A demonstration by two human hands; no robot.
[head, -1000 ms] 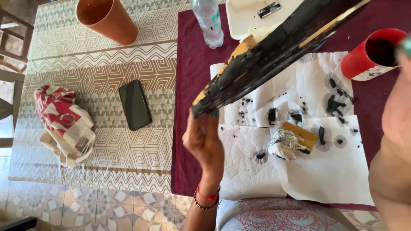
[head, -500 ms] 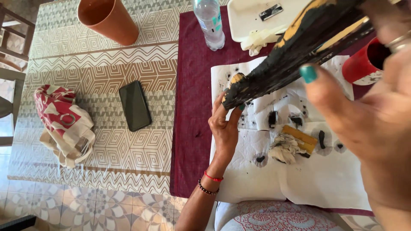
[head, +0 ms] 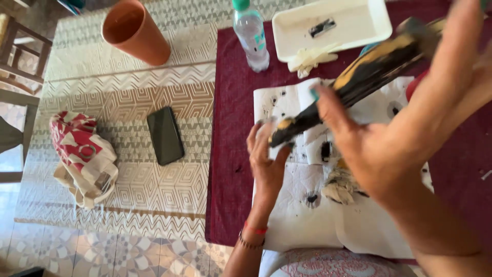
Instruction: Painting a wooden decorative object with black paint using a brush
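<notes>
One long black-and-yellow stick (head: 353,84), held slantwise above one stained white paper sheet (head: 307,225). Left hand (head: 267,164) cups its lower tip, fingers curled loosely around it. Right hand (head: 405,128) grips the middle, thumb pressed on. At 10 o'clock: one phone (head: 165,135), one clay pot (head: 134,32), one cloth bag (head: 82,156). At 12: one bottle (head: 251,36), one white tray (head: 353,23).
</notes>
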